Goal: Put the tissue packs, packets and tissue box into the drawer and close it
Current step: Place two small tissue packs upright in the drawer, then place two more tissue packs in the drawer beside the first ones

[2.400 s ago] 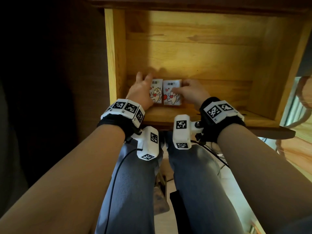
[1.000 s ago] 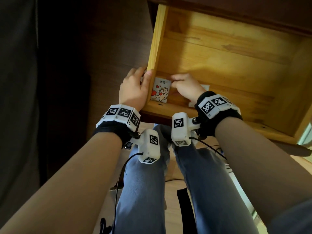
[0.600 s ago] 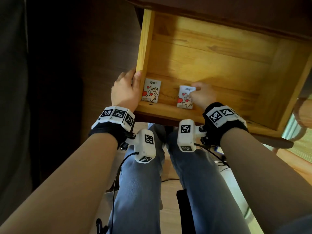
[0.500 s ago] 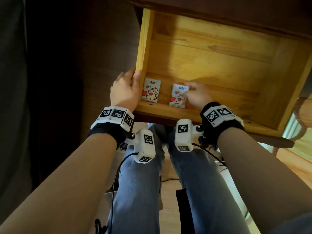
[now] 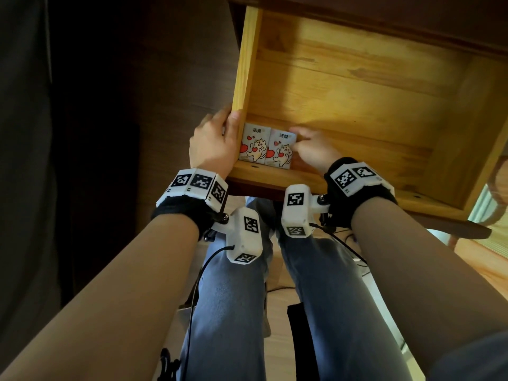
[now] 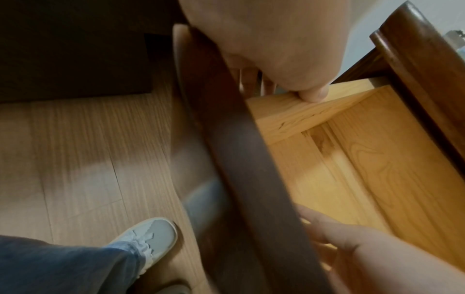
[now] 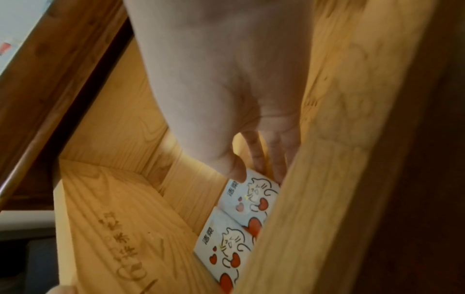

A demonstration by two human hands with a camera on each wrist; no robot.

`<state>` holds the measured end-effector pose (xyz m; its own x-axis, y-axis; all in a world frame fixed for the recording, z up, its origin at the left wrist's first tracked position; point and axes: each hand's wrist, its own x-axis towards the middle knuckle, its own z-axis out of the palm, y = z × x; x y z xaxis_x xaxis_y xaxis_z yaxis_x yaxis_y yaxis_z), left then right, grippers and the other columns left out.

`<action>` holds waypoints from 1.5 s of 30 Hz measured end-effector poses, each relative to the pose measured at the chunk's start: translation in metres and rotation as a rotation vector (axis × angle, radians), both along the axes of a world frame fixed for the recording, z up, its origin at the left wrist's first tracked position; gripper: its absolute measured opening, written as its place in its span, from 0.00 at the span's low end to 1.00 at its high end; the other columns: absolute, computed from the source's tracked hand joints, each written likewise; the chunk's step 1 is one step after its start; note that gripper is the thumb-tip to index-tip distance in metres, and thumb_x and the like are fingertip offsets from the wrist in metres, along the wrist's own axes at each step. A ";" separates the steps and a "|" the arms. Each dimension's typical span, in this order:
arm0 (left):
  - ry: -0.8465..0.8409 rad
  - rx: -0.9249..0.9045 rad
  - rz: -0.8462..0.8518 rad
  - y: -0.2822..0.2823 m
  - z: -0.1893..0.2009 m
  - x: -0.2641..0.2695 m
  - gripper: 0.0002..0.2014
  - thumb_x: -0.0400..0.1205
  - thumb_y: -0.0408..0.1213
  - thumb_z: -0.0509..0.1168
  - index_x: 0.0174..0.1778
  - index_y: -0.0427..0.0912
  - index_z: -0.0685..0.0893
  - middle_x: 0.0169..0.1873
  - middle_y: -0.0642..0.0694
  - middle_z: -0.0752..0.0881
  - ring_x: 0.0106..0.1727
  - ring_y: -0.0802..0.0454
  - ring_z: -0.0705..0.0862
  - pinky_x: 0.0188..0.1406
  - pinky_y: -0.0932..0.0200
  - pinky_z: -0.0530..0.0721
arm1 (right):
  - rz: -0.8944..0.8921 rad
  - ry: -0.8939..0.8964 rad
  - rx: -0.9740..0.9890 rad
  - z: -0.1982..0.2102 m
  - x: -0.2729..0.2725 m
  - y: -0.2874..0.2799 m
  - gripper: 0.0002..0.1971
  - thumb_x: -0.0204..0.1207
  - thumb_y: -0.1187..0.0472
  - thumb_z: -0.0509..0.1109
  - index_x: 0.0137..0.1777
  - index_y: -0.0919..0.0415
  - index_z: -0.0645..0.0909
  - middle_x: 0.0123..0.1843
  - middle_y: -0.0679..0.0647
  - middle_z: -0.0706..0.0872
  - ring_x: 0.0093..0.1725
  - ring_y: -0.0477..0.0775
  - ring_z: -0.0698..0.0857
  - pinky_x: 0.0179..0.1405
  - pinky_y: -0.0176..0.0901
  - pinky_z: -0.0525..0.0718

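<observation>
The pale wooden drawer (image 5: 357, 86) is pulled out above my knees. Two white tissue packs printed with cats and red hearts lie side by side in its front left corner: the left pack (image 5: 254, 145) (image 7: 224, 244) and the right pack (image 5: 281, 149) (image 7: 254, 197). My left hand (image 5: 231, 119) (image 6: 289, 87) grips the drawer's left wall, thumb on the top edge, fingers outside. My right hand (image 5: 298, 136) (image 7: 254, 171) holds the right pack, thumb on its face, fingers down its right side. No packets or tissue box are in view.
A dark desk top (image 5: 384, 12) overhangs the drawer's back. The dark drawer front (image 6: 239, 159) runs below my wrists. My legs in jeans (image 5: 228, 298) and a pale shoe (image 6: 151, 236) are over the wood floor. A cable (image 5: 198, 284) hangs by my left knee.
My right hand has slid the right pack leftward until it lies against the left pack. My left hand has stayed on the drawer's left front corner.
</observation>
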<state>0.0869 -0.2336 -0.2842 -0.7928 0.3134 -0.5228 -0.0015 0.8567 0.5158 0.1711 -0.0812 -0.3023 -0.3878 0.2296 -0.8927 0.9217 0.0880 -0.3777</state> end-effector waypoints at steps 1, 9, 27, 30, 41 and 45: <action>-0.024 -0.003 0.015 0.001 0.002 -0.001 0.20 0.86 0.49 0.49 0.69 0.46 0.76 0.58 0.38 0.84 0.60 0.41 0.81 0.56 0.52 0.74 | -0.001 -0.011 -0.002 0.002 0.000 0.000 0.27 0.80 0.70 0.58 0.78 0.54 0.62 0.79 0.58 0.69 0.67 0.56 0.79 0.52 0.40 0.82; -0.111 -0.015 0.071 0.010 0.022 -0.005 0.21 0.85 0.52 0.49 0.68 0.45 0.75 0.63 0.40 0.82 0.62 0.43 0.81 0.56 0.53 0.75 | -0.130 0.028 0.036 0.036 0.009 0.010 0.26 0.79 0.66 0.62 0.76 0.58 0.64 0.70 0.59 0.78 0.60 0.60 0.84 0.58 0.51 0.83; -0.028 0.194 -0.263 0.167 0.109 0.004 0.13 0.84 0.43 0.57 0.60 0.45 0.80 0.60 0.46 0.82 0.52 0.58 0.79 0.55 0.58 0.78 | -0.386 0.486 0.914 0.125 0.035 0.141 0.14 0.73 0.63 0.64 0.58 0.62 0.81 0.59 0.59 0.83 0.59 0.56 0.81 0.55 0.40 0.78; -0.001 0.211 -0.315 0.198 0.113 0.009 0.12 0.84 0.41 0.58 0.60 0.44 0.81 0.59 0.46 0.83 0.51 0.62 0.77 0.50 0.68 0.70 | -0.344 0.438 0.983 0.125 0.040 0.175 0.21 0.71 0.62 0.65 0.66 0.63 0.76 0.71 0.60 0.75 0.71 0.59 0.72 0.66 0.42 0.73; -0.035 0.224 -0.334 0.269 0.115 0.016 0.17 0.83 0.41 0.60 0.69 0.44 0.76 0.64 0.43 0.79 0.51 0.55 0.81 0.59 0.50 0.83 | -0.079 0.341 0.765 0.117 0.044 0.230 0.30 0.64 0.60 0.75 0.66 0.62 0.72 0.67 0.61 0.73 0.65 0.62 0.73 0.62 0.57 0.77; -0.086 0.253 -0.371 0.272 0.117 0.017 0.26 0.82 0.44 0.62 0.76 0.47 0.66 0.70 0.45 0.73 0.53 0.54 0.82 0.55 0.53 0.84 | -0.011 0.492 0.624 0.122 0.039 0.226 0.27 0.58 0.71 0.71 0.60 0.60 0.74 0.62 0.59 0.74 0.59 0.60 0.76 0.52 0.55 0.82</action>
